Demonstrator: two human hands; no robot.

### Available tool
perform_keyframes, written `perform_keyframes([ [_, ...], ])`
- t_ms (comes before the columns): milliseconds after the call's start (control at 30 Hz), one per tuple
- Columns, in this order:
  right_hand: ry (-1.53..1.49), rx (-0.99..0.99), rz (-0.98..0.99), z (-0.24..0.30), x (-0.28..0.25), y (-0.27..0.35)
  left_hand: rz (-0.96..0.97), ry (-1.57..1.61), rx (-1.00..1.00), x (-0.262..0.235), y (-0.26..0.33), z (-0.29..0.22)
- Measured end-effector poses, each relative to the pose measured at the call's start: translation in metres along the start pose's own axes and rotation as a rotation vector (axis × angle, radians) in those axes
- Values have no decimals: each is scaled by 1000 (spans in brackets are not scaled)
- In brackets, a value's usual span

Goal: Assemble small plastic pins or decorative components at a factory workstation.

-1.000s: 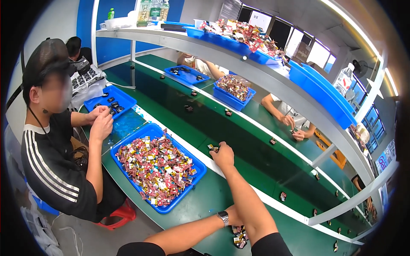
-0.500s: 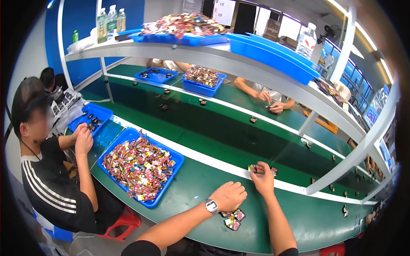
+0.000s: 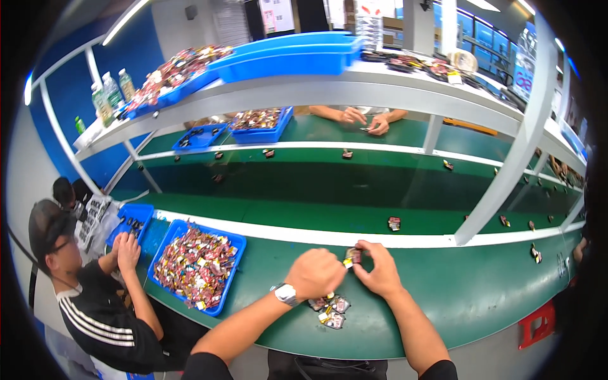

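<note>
While my right hand (image 3: 382,271) is pinching a little dark red piece (image 3: 353,256) with yellow and white bits between thumb and fingers, my left hand (image 3: 315,273) is hovering curled just beside it, knuckles up, and honestly I can't tell if it's gripping anything. That piece is sitting closer to the far edge of the green worktop (image 3: 430,291) than the near one. A loose pile (image 3: 330,318) of similar pieces is lying between the left hand and the near edge.

Toward the left end, a big blue tray (image 3: 238,248) is sitting slantwise, heaped with red, white and yellow pieces, its far corner close to the white rail (image 3: 291,236) along the far edge. One lone piece (image 3: 536,254) is lying near the worktop's right end.

Past the rail, a shiny dark green belt (image 3: 304,212) is stretching right across, with more pieces dotted over it. Above that, a white shelf (image 3: 304,88) is carrying empty-looking blue trays (image 3: 285,63), plus bottles (image 3: 112,92) toward its left end.

Someone in a striped black sleeve (image 3: 95,330) is sitting off the left end, and another person's hands (image 3: 379,124) are working across the belt. A blue wall (image 3: 66,63) is filling the back left, and a red stool (image 3: 538,328) is standing off the right end.
</note>
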State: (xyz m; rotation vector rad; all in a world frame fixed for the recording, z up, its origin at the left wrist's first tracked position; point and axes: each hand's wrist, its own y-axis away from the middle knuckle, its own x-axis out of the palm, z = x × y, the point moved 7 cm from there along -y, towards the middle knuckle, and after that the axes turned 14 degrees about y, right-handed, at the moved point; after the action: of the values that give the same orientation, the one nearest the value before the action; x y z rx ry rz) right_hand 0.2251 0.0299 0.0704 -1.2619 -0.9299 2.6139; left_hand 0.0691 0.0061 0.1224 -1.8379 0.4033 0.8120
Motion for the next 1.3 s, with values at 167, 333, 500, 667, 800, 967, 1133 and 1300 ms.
perform_keyframes([
  [167,-67,-159,147,33,8,-2,117,872,-962,40,73,79],
  [333,-13,-220,219,38,8,2,191,1318,-1068,61,86,75],
  [500,-30,-280,250,51,14,-2,84,1532,-1047,64,93,79],
  [667,8,-43,19,47,12,1,-83,1572,-1023,56,87,77],
  [800,133,-93,18,53,25,3,-143,1604,-1025,58,91,79],
  [967,120,-131,43,50,23,0,-135,1586,-988,59,89,76],
  [1133,108,-213,143,48,23,-4,-126,1558,-967,62,90,76],
  [1300,65,-216,155,40,26,-3,-86,1538,-943,63,88,74],
])
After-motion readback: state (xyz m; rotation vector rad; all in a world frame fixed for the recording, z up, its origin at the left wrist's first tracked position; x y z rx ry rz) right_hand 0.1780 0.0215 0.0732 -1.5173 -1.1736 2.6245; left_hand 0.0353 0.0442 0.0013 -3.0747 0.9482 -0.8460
